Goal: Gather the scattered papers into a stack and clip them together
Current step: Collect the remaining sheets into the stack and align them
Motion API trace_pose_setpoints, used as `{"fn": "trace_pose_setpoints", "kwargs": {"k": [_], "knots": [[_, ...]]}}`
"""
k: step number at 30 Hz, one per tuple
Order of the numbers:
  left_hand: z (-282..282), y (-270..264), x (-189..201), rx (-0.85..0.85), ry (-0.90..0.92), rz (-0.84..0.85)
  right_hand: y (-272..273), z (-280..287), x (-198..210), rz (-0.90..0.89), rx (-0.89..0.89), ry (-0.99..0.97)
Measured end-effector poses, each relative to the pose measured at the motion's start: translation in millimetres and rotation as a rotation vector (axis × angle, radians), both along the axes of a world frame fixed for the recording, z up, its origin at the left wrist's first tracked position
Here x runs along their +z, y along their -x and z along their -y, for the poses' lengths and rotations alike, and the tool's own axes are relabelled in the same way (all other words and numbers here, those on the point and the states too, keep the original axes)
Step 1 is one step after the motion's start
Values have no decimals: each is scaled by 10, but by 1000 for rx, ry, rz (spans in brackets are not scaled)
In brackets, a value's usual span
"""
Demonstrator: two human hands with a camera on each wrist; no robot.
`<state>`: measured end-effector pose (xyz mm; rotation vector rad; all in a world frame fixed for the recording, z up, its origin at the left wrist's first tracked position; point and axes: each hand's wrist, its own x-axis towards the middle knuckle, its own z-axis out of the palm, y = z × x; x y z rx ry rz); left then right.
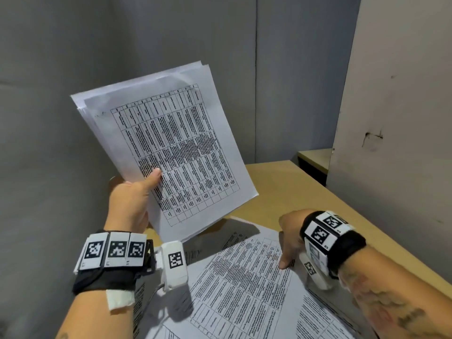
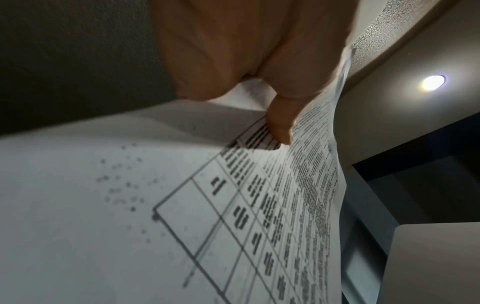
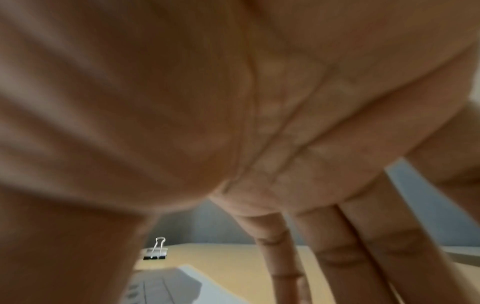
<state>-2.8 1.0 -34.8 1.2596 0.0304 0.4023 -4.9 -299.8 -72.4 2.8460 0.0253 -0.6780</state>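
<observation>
My left hand (image 1: 137, 194) holds a loose stack of printed sheets (image 1: 168, 143) up off the table, thumb on the front, fingers hidden behind. In the left wrist view the thumb (image 2: 280, 123) presses on the top sheet (image 2: 182, 205). My right hand (image 1: 289, 238) reaches down onto a printed sheet (image 1: 244, 277) lying on the table, fingers straight, thumb tip touching the paper. In the right wrist view the straight fingers (image 3: 332, 257) point down to the table, and a black binder clip (image 3: 155, 253) with silver handles sits farther back on the wood.
The wooden table (image 1: 305, 192) runs to a grey wall (image 1: 146, 33) behind and a pale panel (image 1: 391, 118) on the right. More printed sheets (image 1: 315, 321) overlap at the near edge. A second wooden surface (image 1: 314, 155) stands at the back right.
</observation>
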Motion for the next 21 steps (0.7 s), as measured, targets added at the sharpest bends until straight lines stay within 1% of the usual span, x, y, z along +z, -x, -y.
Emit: {"fn": "trace_pose_setpoints", "kwargs": {"k": [2,4,6,7,8,11,12,14,15,17,19,21], "knots": [[45,44,37,-20,12,0,0,6,-34,6,0,37],[75,79,67,-26,25,-1,36,57,-34,-3,5,-38],[78,85,101,-42,36,10,22,156,-12,21,-6,-266],[84,93,113,-61,42,15,20,209,20,72,-15,-402],[86,102,119,-84,44,17,5,275,58,151,-23,-513],[131,151,149,-169,10,13,-39,446,255,430,53,-669],[135,162,158,-195,-3,-5,-20,455,363,515,75,-774],[128,193,181,-252,-9,-22,38,432,634,627,106,-1101],[130,204,182,-275,-15,-21,76,408,775,646,133,-1286],[154,216,170,-309,-43,-21,135,368,1036,667,186,-1537],[231,237,193,-325,-55,-24,194,289,1221,666,208,-1706],[296,226,195,-347,-86,-24,241,180,1325,666,199,-1833]]}}
